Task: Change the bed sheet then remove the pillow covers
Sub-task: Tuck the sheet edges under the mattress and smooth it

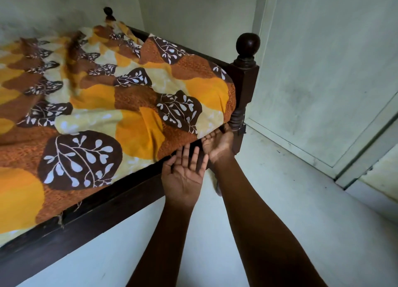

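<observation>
Currently both palms up, fingers straight, gripping nothing. Sheet (133,106) covers the mattress, hem running along rail (107,205). Right hand (218,145) nearer the corner post (245,80), fingertips under hem; left hand (183,177) just beside.

— Entry: legible text, labels, brands, numbers, signs?
— None legible. The bed sheet (129,97) bears a leaf print only, no lettering.
</observation>
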Available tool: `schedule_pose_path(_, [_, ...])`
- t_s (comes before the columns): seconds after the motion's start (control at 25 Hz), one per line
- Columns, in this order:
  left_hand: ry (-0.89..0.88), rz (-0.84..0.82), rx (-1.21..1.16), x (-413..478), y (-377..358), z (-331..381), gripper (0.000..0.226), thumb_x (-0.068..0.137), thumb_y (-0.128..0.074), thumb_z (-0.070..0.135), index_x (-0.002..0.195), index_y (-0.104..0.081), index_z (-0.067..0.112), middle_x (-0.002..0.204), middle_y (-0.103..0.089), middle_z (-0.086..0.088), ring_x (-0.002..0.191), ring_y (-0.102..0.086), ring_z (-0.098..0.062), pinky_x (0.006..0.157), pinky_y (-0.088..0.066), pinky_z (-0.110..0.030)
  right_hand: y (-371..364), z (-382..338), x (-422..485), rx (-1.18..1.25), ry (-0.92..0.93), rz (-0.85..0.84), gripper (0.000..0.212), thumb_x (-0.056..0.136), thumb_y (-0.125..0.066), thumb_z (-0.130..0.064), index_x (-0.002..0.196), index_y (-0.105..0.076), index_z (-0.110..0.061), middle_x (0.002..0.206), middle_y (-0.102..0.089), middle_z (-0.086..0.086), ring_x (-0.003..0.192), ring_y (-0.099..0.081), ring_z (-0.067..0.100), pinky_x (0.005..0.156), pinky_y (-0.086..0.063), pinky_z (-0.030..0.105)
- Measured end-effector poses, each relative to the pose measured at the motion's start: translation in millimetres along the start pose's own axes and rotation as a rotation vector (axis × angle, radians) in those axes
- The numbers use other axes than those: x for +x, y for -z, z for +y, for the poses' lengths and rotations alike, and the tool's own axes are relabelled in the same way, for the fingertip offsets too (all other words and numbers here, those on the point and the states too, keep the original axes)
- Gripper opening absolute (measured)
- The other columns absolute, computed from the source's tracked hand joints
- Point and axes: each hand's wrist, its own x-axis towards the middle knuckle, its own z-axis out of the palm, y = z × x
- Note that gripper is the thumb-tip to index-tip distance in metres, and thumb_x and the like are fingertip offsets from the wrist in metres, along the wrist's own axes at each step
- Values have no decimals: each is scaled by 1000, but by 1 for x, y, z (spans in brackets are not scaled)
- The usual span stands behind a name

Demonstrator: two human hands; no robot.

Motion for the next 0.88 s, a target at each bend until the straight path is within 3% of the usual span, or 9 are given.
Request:
schedule_pose_path(0.12, [65,109,181,-9,-6,8,38,96,-30,29,127,-46,16,141,-46,-9,127,-44,-27,91,-42,-43,5,-5,-47,-346,2,102,24,100,-39,-21,111,-58,-10,94,-62,2,93,-60,15,87,-47,25])
schedule_pose_path(0.24, [105,-7,718,-34,-26,22,35,101,-27,23,133,-39,22,142,-45,-6,125,-48,-19,100,-41,-35,0,-10,-99,-609,19,111,29,99,-39,-18,117,-61,-12,92,-67,-2,86,-61,8,80,-47,21])
schedule_pose_path(0.32, [-79,-188,1216,-56,-47,49,34,93,-45,25,127,-47,30,130,-55,13,117,-53,-1,101,-44,-25,-24,-6,-124,-768,43,14,27,98,-40,-16,109,-65,-15,83,-69,-5,75,-61,5,73,-46,18])
schedule_pose_path(0.44, [-558,-384,1741,-66,-83,130,28,88,-44,35,114,-55,33,115,-55,30,112,-46,17,95,-35,-4,-78,10,-142,-1044,198,-249,27,99,-41,-13,98,-67,-19,83,-68,-6,73,-61,-1,69,-47,12])
schedule_pose_path(0.52, [-702,-337,1998,-51,-93,189,48,86,-35,45,122,-56,21,126,-56,10,122,-45,1,104,-34,-18,-113,27,-134,-1308,407,-404,24,98,-44,-13,102,-67,-16,95,-67,-6,80,-58,-8,77,-42,5])
schedule_pose_path(0.6, [-651,-310,2215,-30,-88,231,63,85,-32,51,131,-51,14,135,-50,-7,126,-44,-21,106,-34,-34,-137,46,-111,-1662,702,-510,24,96,-48,-15,113,-65,-12,110,-65,1,95,-56,-2,83,-35,0])
schedule_pose_path(0.68, [-624,-379,2469,-13,-70,246,68,87,-27,57,134,-48,14,138,-48,-12,127,-44,-29,105,-36,-49,-140,65,-77,-2026,872,-656,37,92,-48,-26,123,-59,-9,125,-59,12,115,-54,22,99,-40,21])
schedule_pose_path(0.76, [-517,-427,2656,-6,-52,246,89,80,0,74,142,-36,22,149,-34,-8,137,-31,-29,109,-26,-57,-129,78,-46,-2322,851,-804,53,90,-38,-42,133,-50,-13,138,-49,13,129,-44,29,107,-35,46])
schedule_pose_path(0.88, [-488,-413,2693,-7,-27,244,93,77,17,73,144,-30,27,152,-27,-2,142,-21,-26,113,-17,-56,-119,79,-39,-2525,681,-855,65,89,-14,-55,143,-35,-25,150,-34,3,140,-26,21,116,-13,48])
